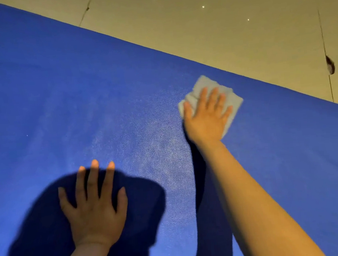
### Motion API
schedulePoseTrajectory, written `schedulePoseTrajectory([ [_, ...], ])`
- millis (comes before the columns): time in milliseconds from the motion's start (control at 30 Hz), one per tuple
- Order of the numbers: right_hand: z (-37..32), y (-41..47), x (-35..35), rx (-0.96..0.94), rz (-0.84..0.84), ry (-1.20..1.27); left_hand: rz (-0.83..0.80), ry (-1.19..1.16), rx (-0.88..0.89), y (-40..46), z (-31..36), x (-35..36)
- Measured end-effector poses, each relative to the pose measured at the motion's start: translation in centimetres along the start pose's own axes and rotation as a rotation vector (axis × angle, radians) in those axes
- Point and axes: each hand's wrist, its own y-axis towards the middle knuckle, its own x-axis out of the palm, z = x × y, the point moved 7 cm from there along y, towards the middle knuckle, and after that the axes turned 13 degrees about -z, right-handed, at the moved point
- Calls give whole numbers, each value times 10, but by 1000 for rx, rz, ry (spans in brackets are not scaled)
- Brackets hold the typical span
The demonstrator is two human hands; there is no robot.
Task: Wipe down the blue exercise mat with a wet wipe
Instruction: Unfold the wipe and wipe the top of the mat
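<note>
Blue mat (79,94): right hand (206,118) flat, fingers apart, pressing wipe (203,84); left hand (93,212) splayed, bracing. Overlap strokes, apparently edgeward.

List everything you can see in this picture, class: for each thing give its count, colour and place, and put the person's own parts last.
exercise mat: one, blue, spread flat over most of the view
wet wipe: one, pale grey-white, folded, on the mat near its far edge, under the right hand
floor tiles: several, beige, beyond the mat's far edge
dark chip: one, brown-black, on a tile seam at far right
left hand: one, flat on the mat, fingers spread, near side
right hand: one, fingers straight, pressing the wipe
</note>
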Motion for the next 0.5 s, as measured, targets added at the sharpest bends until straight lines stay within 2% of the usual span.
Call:
schedulePoseTrajectory([
  [100,-36,-6,1,-290,-18,-34,-2,4,2,1,-2,1],
  [200,-7,17,-19,-422,-23,-53,1,-8,1,1,-1,-1],
  [267,39,43,-39,-297,-4,24,-7,-10,-4,2,-1,-1],
  [367,109,64,-57,9,10,146,-14,-31,-11,3,-2,-3],
  [500,125,68,-56,296,50,258,-16,-36,-14,4,0,-3],
])
